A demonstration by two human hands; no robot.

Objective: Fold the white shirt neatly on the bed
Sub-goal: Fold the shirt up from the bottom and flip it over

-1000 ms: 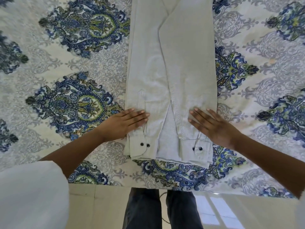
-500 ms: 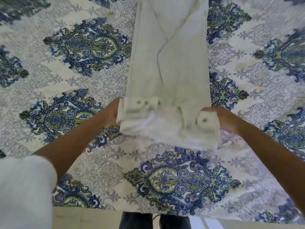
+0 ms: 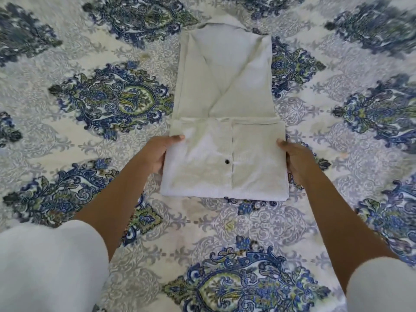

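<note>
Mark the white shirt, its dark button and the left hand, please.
white shirt (image 3: 225, 86), head view, upper folded panel.
dark button (image 3: 227, 162), head view, its centre.
left hand (image 3: 157, 154), head view, back of hand.

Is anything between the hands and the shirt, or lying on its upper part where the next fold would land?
Nothing visible. The left hand and right hand hold the shirt directly, by the side edges of its folded lower part. Its upper part is bare; only the bedspread lies around it.

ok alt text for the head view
A person's left hand and right hand grip the side edges of a white shirt, its lower part folded up, lying on a blue-and-green patterned bedspread. One dark button shows on the folded part.
</note>
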